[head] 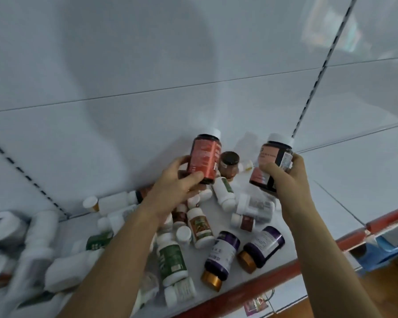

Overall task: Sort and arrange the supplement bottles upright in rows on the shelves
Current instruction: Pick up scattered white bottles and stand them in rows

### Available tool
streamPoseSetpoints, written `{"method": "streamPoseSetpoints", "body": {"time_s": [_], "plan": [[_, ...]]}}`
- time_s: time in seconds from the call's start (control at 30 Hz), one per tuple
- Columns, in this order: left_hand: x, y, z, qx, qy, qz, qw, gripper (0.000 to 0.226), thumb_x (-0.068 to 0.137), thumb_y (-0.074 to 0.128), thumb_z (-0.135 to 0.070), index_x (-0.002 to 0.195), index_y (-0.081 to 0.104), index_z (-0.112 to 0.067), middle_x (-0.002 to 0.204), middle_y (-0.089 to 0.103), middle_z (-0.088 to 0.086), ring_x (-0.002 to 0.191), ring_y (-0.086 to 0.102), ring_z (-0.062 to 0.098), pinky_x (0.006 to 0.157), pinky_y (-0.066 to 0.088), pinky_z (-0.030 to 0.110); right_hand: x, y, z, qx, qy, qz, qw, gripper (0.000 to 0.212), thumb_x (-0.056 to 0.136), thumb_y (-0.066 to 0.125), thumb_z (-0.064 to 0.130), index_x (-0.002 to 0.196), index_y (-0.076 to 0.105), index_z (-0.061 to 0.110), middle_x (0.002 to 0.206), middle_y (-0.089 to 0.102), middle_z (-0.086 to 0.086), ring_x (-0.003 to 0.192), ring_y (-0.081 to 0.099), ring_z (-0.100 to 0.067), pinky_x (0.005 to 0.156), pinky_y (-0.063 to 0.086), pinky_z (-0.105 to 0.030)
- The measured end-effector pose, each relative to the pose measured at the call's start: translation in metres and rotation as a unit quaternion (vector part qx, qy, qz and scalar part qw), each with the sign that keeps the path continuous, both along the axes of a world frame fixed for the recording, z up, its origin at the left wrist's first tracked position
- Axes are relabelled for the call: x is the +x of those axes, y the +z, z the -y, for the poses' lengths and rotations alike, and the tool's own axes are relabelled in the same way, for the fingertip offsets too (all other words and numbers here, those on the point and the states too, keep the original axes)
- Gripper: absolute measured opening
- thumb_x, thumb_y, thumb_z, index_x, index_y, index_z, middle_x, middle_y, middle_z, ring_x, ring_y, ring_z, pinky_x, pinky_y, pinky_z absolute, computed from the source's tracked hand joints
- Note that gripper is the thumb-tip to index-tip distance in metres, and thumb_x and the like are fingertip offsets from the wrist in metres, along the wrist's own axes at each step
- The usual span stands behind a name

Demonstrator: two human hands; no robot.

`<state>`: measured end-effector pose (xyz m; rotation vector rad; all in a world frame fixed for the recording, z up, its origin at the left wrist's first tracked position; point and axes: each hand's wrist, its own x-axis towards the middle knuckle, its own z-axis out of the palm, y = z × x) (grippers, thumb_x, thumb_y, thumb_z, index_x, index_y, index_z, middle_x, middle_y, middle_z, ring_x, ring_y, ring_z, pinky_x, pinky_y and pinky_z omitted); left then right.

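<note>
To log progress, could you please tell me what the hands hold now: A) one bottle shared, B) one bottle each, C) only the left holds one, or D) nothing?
B: the left hand grips a red-labelled bottle, the right hand a dark pink-labelled bottle.

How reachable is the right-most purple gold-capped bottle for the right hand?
Probably not yet: the right hand grips a dark pink-label bottle, so its fingers are occupied. The way looks free; the purple bottle lies on its side, uncovered, near the shelf front.

White bottles point(7, 237) at the left edge are blurred and cut off; a forearm point(115, 260) hides others.
</note>
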<state>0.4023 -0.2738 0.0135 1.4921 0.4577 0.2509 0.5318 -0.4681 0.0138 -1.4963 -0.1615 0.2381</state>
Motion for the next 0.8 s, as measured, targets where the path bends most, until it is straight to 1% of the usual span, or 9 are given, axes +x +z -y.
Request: {"method": "streamPoseSetpoints", "body": {"time_s": [0.07,0.13,0.27,0.4,0.53,0.6,0.67,0.73,0.8], "plan": [[-0.041,0.013,-0.020,-0.049,0.051,0.048,0.996,0.051,0.081,0.074,-0.010,0.127,0.055,-0.020,0.115,0.072,0.017,0.099,0.074,0.033,0.084,0.059,0.040,-0.013,0.007,-0.029,-0.013,0.037,0.021,0.999,0.048,0.080,0.076,0.026,0.119,0.050,0.030,0.105,0.068,-0.001,0.099,0.070,-0.024,0.088,0.059,-0.046],[-0.076,0.029,-0.039,-0.082,0.099,0.089,0.988,0.058,0.072,0.069,-0.006,0.127,0.054,-0.017,0.117,0.071,0.021,0.101,0.073,0.038,0.088,0.059,0.047,-0.032,0.014,-0.062,-0.008,0.092,0.031,0.995,0.050,0.082,0.077,0.022,0.122,0.049,0.027,0.104,0.068,-0.002,0.098,0.070,-0.023,0.087,0.060,-0.046],[-0.148,0.054,-0.083,-0.073,0.211,0.151,0.963,0.062,0.070,0.063,-0.001,0.129,0.051,-0.017,0.119,0.069,0.023,0.100,0.073,0.038,0.085,0.061,0.042,-0.088,0.025,-0.133,0.011,0.195,0.050,0.979,0.050,0.088,0.072,0.009,0.127,0.044,0.022,0.100,0.065,0.000,0.078,0.070,-0.004,0.074,0.062,-0.031],[-0.241,0.060,-0.112,-0.038,0.324,0.175,0.929,0.071,0.072,0.065,-0.001,0.139,0.046,-0.017,0.123,0.067,0.020,0.106,0.071,0.037,0.085,0.060,0.042,-0.154,0.026,-0.186,0.007,0.299,0.063,0.952,0.050,0.089,0.072,0.011,0.128,0.043,0.024,0.106,0.064,-0.002,0.089,0.069,-0.015,0.074,0.061,-0.037],[-0.334,0.051,-0.120,-0.019,0.427,0.197,0.882,0.061,0.071,0.067,-0.004,0.129,0.052,-0.019,0.114,0.071,0.008,0.105,0.072,0.030,0.083,0.059,0.042,-0.218,0.028,-0.230,0.009,0.386,0.066,0.920,0.055,0.084,0.078,0.017,0.127,0.044,0.023,0.109,0.066,-0.004,0.096,0.070,-0.019,0.078,0.061,-0.037],[-0.382,0.045,-0.116,-0.011,0.477,0.196,0.857,0.061,0.075,0.069,-0.009,0.132,0.053,-0.021,0.119,0.072,0.005,0.110,0.071,0.029,0.081,0.060,0.041,-0.256,0.030,-0.252,0.002,0.421,0.071,0.904,0.058,0.080,0.081,0.021,0.127,0.045,0.024,0.108,0.067,-0.001,0.094,0.071,-0.015,0.078,0.060,-0.036],[-0.432,0.036,-0.111,0.007,0.522,0.180,0.834,0.068,0.077,0.075,-0.019,0.140,0.051,-0.024,0.128,0.070,0.002,0.116,0.068,0.026,0.085,0.060,0.044,-0.292,0.032,-0.270,0.001,0.452,0.072,0.889,0.055,0.083,0.082,0.018,0.125,0.048,0.024,0.105,0.068,0.004,0.087,0.070,-0.003,0.074,0.056,-0.026],[-0.477,0.024,-0.107,0.036,0.588,0.136,0.796,0.087,0.066,0.089,-0.037,0.143,0.050,-0.030,0.130,0.069,-0.005,0.120,0.066,0.021,0.096,0.055,0.049,-0.329,0.030,-0.285,-0.006,0.496,0.083,0.864,0.050,0.082,0.082,0.017,0.120,0.050,0.023,0.102,0.068,0.009,0.083,0.068,0.004,0.071,0.053,-0.018],[-0.516,0.011,-0.106,0.071,0.640,0.046,0.763,0.095,0.060,0.091,-0.052,0.143,0.048,-0.036,0.133,0.066,-0.011,0.124,0.061,0.016,0.108,0.045,0.052,-0.366,0.026,-0.300,-0.031,0.538,0.099,0.837,0.048,0.082,0.083,0.021,0.117,0.050,0.027,0.102,0.069,0.011,0.087,0.068,0.003,0.075,0.053,-0.020]]}}
